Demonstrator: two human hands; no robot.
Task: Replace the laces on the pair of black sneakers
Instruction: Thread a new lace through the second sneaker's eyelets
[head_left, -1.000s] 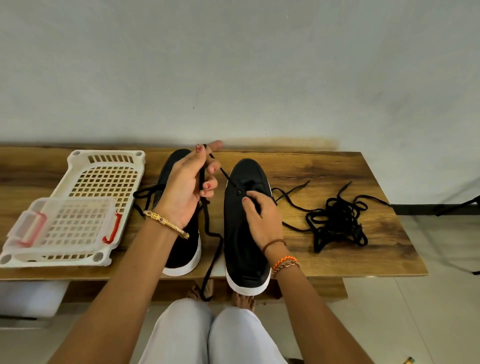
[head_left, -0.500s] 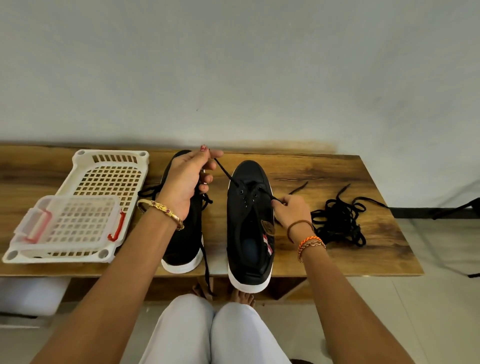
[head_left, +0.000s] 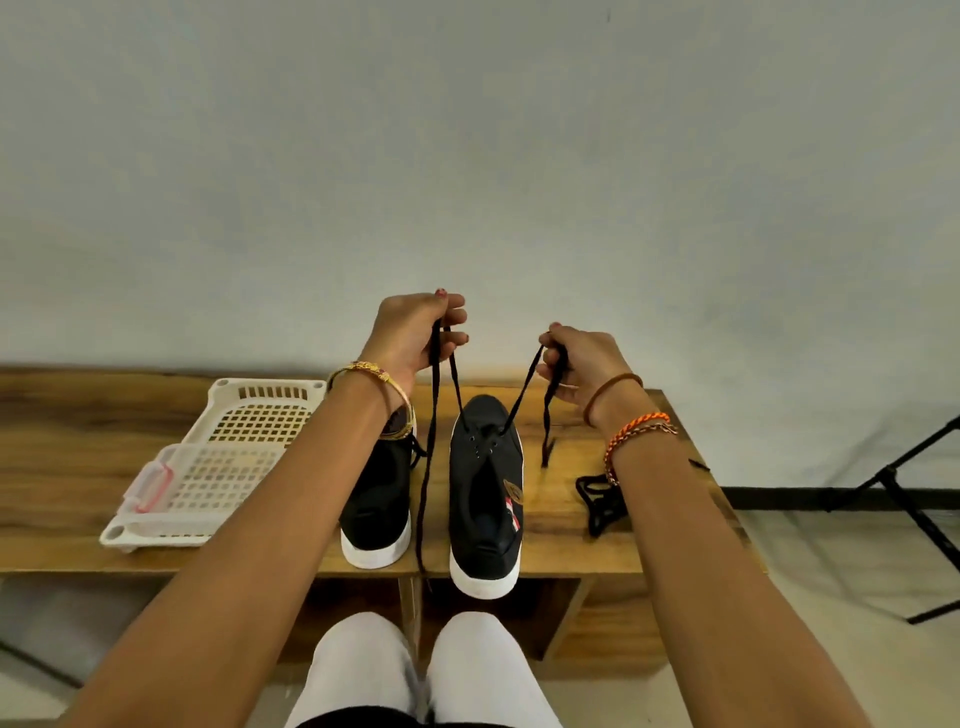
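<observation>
- Lacing the right-hand sneaker (head_left: 485, 499) is the step in hand: a black lace (head_left: 522, 397) runs through the front eyelets only, and its two ends are drawn up above the toe.
- Left hand (head_left: 413, 338) is lifted over the far edge of the bench (head_left: 62, 467), fingers curled round one end of the lace; the loose tail drops from it between the two shoes and hangs past the near edge.
- Right hand (head_left: 579, 371) pinches the other end, whose shorter tail dangles just right of the shoe's toe.
- That sneaker stands at the middle of the bench, heel at the near edge, toe toward the wall. The other sneaker (head_left: 379, 499) stands just to its left, partly hidden by the left forearm; how far it is laced I cannot tell.
- Remaining eyelets on the right-hand shoe look empty, so the task seems early for this shoe.
- Next, by my judgement, the ends need evening up, since the left tail looks much longer, then crossing into the second pair of eyelets.
- A tangle of black laces (head_left: 597, 501) lies toward the right end, and a white slotted tray (head_left: 228, 457) sits at the left.
</observation>
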